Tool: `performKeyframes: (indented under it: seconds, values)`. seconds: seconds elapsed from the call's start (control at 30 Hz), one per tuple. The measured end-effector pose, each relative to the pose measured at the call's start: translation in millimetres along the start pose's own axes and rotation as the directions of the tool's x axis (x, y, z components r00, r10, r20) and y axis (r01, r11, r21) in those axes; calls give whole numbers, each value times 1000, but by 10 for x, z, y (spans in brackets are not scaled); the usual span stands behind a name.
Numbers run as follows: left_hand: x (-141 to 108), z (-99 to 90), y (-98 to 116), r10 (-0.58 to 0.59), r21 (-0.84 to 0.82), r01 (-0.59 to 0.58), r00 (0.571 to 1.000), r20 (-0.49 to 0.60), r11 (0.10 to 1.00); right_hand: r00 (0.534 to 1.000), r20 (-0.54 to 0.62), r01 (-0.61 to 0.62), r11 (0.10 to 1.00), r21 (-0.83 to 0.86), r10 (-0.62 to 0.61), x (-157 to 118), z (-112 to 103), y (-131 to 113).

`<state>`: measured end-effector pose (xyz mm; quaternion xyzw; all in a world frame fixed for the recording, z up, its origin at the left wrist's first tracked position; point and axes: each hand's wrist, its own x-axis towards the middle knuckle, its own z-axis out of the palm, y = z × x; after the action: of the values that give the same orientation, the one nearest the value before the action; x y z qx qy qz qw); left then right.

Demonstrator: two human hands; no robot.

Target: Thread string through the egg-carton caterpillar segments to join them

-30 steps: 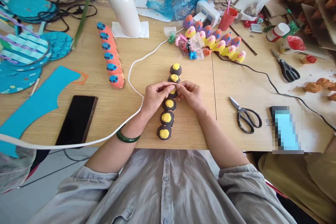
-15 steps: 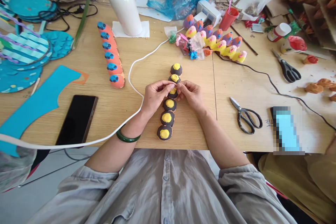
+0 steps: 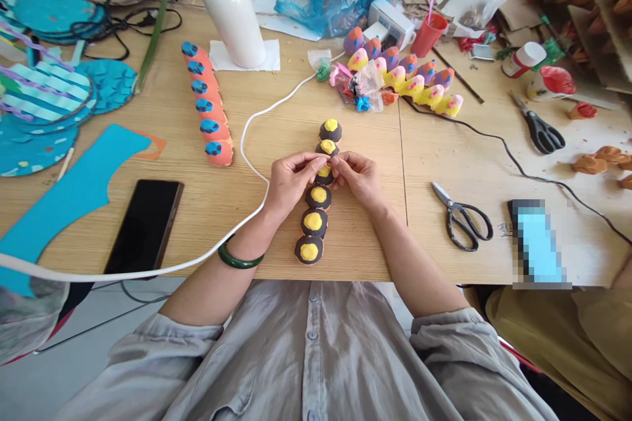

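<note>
A strip of egg-carton cups (image 3: pixel 316 221) lies lengthwise in front of me, each cup capped with dark clay and a yellow blob. Over its upper half, my left hand (image 3: pixel 291 179) and my right hand (image 3: pixel 359 176) meet with thumbs and forefingers pinched together. Whatever sits between the fingertips is too small to make out. The hands partly cover the third cup from the far end. A dark green bangle (image 3: pixel 240 258) circles my left wrist.
Left of the strip lie a white cable (image 3: pixel 247 120), a black phone (image 3: pixel 144 226) and an orange carton strip (image 3: pixel 209 112). To the right are black-handled scissors (image 3: pixel 464 217) and a pixelated device (image 3: pixel 540 243). Farther back stand a white bottle (image 3: pixel 237 20) and yellow carton cups (image 3: pixel 413 87). A person sits at far right.
Almost nothing differs. Both hands stay pinched together over the strip, and the whole view has shifted very slightly.
</note>
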<state>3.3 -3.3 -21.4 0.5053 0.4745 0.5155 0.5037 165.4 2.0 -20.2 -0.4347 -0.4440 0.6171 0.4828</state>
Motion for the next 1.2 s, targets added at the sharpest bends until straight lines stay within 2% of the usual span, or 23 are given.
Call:
performKeyframes:
  seconds: [0.2,0.5,0.73,1.0,1.2]
  values:
    - [-4,-6,-12,31,33,-30,999,-10,999,1000,11,-12,1000,-8,12,-1,4,-3]
    - [-10,12,54,-79,-78,82,996,33,994,1000,3,15,1000,22,-15,9,-16,23]
    - [4,-2,-20,27,-24,-27,1000,-3,999,1000,23,0,1000,-4,0,2,-9,9]
    - [-14,-5,-3,74,74,-72,997,-33,995,1000,28,-3,1000,1,3,11,12,-5]
    - [-10,15,28,-39,-29,39,999,-3,999,1000,0,12,1000,24,-12,11,-2,17]
